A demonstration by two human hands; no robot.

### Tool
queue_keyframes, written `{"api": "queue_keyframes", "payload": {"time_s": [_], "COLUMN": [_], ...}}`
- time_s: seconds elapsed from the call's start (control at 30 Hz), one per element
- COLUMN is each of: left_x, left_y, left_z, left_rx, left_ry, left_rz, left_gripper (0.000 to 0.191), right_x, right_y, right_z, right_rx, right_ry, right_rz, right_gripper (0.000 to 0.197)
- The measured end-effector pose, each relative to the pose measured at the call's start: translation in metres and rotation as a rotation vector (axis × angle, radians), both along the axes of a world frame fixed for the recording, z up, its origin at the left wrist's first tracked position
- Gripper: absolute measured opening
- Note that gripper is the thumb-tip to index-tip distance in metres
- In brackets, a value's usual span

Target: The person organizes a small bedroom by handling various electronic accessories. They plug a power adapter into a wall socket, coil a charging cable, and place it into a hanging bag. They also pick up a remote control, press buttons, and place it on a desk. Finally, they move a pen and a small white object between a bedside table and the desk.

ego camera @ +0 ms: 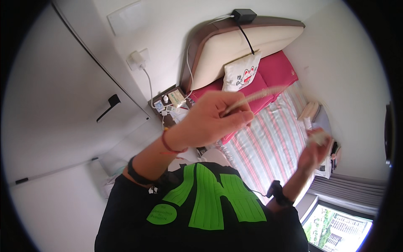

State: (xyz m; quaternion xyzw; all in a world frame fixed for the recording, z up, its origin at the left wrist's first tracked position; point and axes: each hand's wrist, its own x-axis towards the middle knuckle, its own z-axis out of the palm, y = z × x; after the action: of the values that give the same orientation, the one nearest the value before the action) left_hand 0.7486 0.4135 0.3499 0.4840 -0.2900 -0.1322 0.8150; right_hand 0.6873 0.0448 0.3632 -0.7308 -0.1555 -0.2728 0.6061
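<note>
My left hand (211,121) is raised in front of my chest, its thumb and fingers closed around a beige cord (261,94). The cord looks ribbed or twisted. From the fist it arcs up and to the right, blurring out over the bed. Lower and farther right, my right hand (315,154) grips a blurred whitish bundle (318,138), which may be more of the cord. Whether the two pieces join cannot be seen clearly. Both hands are above the bed, touching neither the pillows nor the sheet.
A bed with a striped sheet (261,141), red pillows (280,69) and a white printed cushion (242,74) lies before me. A cluttered nightstand (170,121) stands left of it. A black adapter (244,15) sits on the headboard (252,37). There is a door handle (108,107) at left.
</note>
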Motion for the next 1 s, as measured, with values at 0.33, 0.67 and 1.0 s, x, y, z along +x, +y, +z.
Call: {"api": "queue_keyframes", "payload": {"time_s": [0.33, 0.67, 1.0], "left_x": [-0.057, -0.138, -0.195], "left_y": [-0.123, -0.200, -0.188], "left_z": [0.057, 0.090, 0.105], "left_rx": [0.995, 1.444, 1.273], "left_ry": [-0.077, -0.105, -0.195], "left_rz": [0.580, 1.091, 0.896], "left_gripper": [0.013, 0.018, 0.028], "right_x": [0.041, 0.000, -0.043], "right_y": [0.000, 0.033, 0.061], "right_z": [-0.238, -0.342, -0.300], "right_rx": [-0.565, -0.861, -0.952], "right_ry": [0.752, 0.458, 0.522], "right_rz": [0.864, 1.550, 1.951], "right_gripper": [0.052, 0.060, 0.060]}}
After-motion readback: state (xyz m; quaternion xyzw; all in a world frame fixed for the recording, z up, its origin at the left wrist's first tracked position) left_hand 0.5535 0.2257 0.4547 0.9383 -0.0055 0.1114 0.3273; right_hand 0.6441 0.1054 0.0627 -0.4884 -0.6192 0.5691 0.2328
